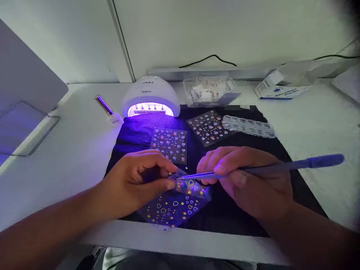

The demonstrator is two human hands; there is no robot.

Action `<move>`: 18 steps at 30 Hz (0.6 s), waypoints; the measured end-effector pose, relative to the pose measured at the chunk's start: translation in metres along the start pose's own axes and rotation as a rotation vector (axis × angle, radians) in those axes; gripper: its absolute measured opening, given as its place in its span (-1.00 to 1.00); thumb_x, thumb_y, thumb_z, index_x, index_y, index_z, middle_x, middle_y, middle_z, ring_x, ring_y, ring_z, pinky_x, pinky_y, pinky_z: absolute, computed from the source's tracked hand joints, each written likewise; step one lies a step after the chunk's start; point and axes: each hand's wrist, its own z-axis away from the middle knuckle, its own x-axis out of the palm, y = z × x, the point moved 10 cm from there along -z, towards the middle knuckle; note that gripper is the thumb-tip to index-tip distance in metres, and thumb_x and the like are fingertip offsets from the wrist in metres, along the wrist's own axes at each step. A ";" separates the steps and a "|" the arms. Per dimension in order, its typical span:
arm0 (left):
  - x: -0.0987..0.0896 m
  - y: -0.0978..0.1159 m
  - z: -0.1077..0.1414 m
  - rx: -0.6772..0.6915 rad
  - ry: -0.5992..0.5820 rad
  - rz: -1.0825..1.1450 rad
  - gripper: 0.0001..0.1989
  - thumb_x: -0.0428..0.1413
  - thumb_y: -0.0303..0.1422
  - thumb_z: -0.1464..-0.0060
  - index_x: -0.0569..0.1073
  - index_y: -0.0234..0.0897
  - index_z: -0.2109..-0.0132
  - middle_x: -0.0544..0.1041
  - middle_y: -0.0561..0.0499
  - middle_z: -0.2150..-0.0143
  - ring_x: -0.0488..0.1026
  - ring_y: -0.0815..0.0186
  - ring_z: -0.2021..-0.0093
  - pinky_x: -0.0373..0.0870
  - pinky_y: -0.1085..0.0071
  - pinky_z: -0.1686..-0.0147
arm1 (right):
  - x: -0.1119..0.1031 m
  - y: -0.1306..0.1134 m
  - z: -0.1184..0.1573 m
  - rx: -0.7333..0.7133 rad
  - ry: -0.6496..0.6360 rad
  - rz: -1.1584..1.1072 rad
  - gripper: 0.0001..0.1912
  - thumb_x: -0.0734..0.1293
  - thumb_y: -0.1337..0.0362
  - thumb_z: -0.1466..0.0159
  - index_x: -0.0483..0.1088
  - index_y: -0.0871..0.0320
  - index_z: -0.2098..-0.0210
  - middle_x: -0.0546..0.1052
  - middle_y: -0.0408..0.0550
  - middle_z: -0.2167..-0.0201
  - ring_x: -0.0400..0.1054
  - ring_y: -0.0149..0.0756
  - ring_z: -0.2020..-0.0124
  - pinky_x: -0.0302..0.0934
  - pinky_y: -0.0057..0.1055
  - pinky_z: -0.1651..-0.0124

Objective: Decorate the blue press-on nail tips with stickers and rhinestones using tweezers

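Right hand (247, 183): brought nearest the camera with its forearm; its grip is closed round a slim, pointed, metallic-looking tool with a blue end (298, 164), thumb and fingers being pressed to the shaft.
Left hand (140, 180): its grip is narrowed to a pinch, thumb against forefinger, on the upper part of a clear plastic sheet printed with yellow and white hearts (180, 210).
Heart sheet: held over the black mat (225, 219) on the white desk (70, 131); whether its upper part is folded or overlaid by another layer cannot be told.
Tool tip: set beside the left thumb; whether anything is caught on it cannot be made out.
Tearing: the thin film could be nicked if the point were pushed in too steeply.
Slipping: only a small area seems to be pinched, so the sheet could be swung aside or creased by a sideways push.
Pricking: the left thumb could be jabbed should the tip skid.
Glare: small prints could be misjudged under the violet light from the white dome-shaped lamp (152, 93).
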 end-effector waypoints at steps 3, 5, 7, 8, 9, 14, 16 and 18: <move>0.002 0.003 0.001 0.035 -0.017 0.020 -0.86 0.25 -0.48 -0.04 0.53 -0.23 0.21 0.43 0.10 0.35 0.38 0.49 0.36 0.35 0.59 0.40 | 0.001 0.002 -0.003 0.005 0.003 0.005 -0.82 0.32 0.34 -0.28 0.57 0.11 0.19 0.51 -0.07 0.48 0.41 -0.30 0.48 0.34 -0.29 0.43; 0.004 0.007 0.001 0.069 -0.043 0.011 -0.88 0.24 -0.49 -0.06 0.53 -0.25 0.22 0.44 0.09 0.35 0.37 0.49 0.37 0.34 0.59 0.41 | 0.001 0.003 -0.003 0.014 0.003 0.007 -0.83 0.33 0.33 -0.28 0.57 0.10 0.19 0.51 -0.07 0.49 0.41 -0.31 0.49 0.35 -0.30 0.44; 0.008 0.012 0.000 0.101 -0.080 -0.017 -0.91 0.21 -0.51 -0.08 0.53 -0.27 0.25 0.44 0.09 0.36 0.37 0.51 0.39 0.33 0.60 0.42 | 0.001 0.003 -0.003 0.022 0.002 0.007 -0.83 0.33 0.32 -0.28 0.57 0.09 0.20 0.51 -0.07 0.48 0.41 -0.31 0.49 0.35 -0.30 0.44; 0.009 0.013 0.000 0.109 -0.090 -0.031 -0.92 0.21 -0.51 -0.08 0.53 -0.28 0.26 0.45 0.09 0.37 0.37 0.52 0.39 0.33 0.60 0.41 | 0.001 0.003 -0.003 0.022 0.002 0.006 -0.83 0.32 0.32 -0.28 0.57 0.10 0.20 0.51 -0.07 0.48 0.42 -0.31 0.49 0.35 -0.29 0.44; 0.009 0.013 -0.001 0.106 -0.089 -0.039 -0.93 0.21 -0.51 -0.08 0.54 -0.29 0.26 0.45 0.09 0.37 0.38 0.51 0.39 0.33 0.60 0.41 | 0.001 0.003 -0.002 0.024 0.003 0.004 -0.83 0.32 0.32 -0.29 0.57 0.10 0.20 0.51 -0.07 0.48 0.42 -0.30 0.49 0.36 -0.28 0.44; 0.004 0.003 -0.002 0.023 -0.030 0.001 -0.87 0.26 -0.48 -0.01 0.56 -0.29 0.22 0.45 0.07 0.36 0.41 0.47 0.37 0.38 0.57 0.40 | 0.000 0.003 -0.002 0.034 0.006 -0.009 -0.84 0.33 0.31 -0.28 0.57 0.10 0.20 0.51 -0.07 0.48 0.41 -0.31 0.50 0.35 -0.27 0.45; 0.005 0.003 -0.001 0.022 -0.036 0.003 -0.85 0.29 -0.48 0.02 0.56 -0.30 0.23 0.45 0.07 0.37 0.41 0.46 0.38 0.38 0.56 0.40 | 0.001 0.003 -0.003 0.038 0.003 -0.012 -0.83 0.33 0.32 -0.28 0.57 0.10 0.20 0.51 -0.07 0.49 0.41 -0.30 0.50 0.35 -0.27 0.45; 0.005 0.004 -0.001 0.036 -0.042 0.001 -0.83 0.30 -0.49 0.04 0.57 -0.32 0.23 0.45 0.07 0.38 0.41 0.46 0.39 0.38 0.56 0.41 | 0.001 0.003 -0.003 0.048 0.003 -0.014 -0.83 0.32 0.32 -0.28 0.57 0.11 0.21 0.51 -0.07 0.49 0.41 -0.30 0.50 0.35 -0.26 0.45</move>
